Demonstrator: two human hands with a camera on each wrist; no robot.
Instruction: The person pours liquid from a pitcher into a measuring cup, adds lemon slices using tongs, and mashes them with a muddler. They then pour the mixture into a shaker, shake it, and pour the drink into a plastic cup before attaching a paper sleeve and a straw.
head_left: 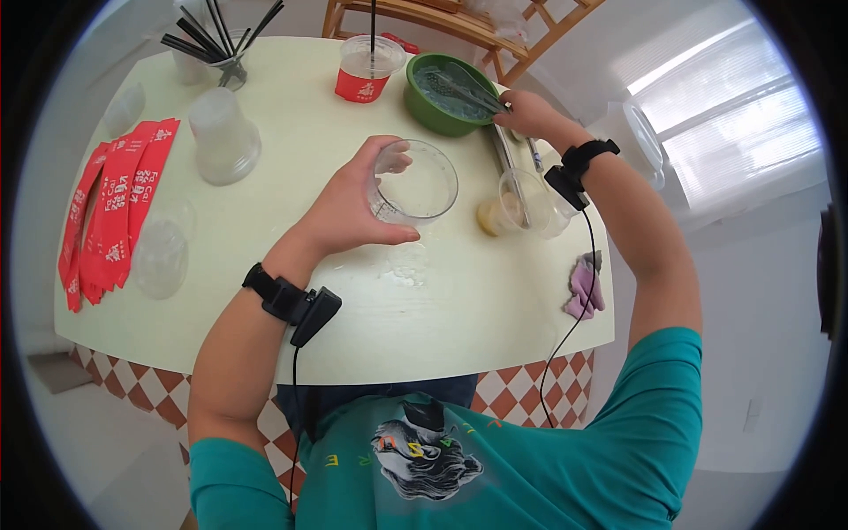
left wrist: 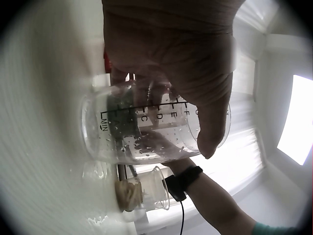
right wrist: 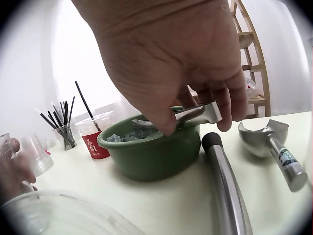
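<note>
My left hand (head_left: pixel 358 199) grips a clear measuring cup (head_left: pixel 433 181) by its side, thumb and fingers curled round the wall. Black letter marks and water drops show on the cup (left wrist: pixel 161 147) in the left wrist view. At the back right, my right hand (head_left: pixel 530 117) holds the bent end of metal tongs (right wrist: pixel 208 113) between thumb and fingers. The tongs lean over the rim of a green bowl (right wrist: pixel 151 164), their far ends among clear ice cubes (right wrist: pixel 128 137).
Right of the bowl lie a metal muddler (right wrist: pixel 225 186) and a metal scoop (right wrist: pixel 261 139). Nearer stands a clear cup with yellowish contents (head_left: pixel 503 215), then a purple cloth (head_left: pixel 583 287). Red paper sleeves (head_left: pixel 124 199), stacked cups (head_left: pixel 225 141), straws (head_left: pixel 216 40) and a red-labelled cup (head_left: pixel 362 84) stand left and back.
</note>
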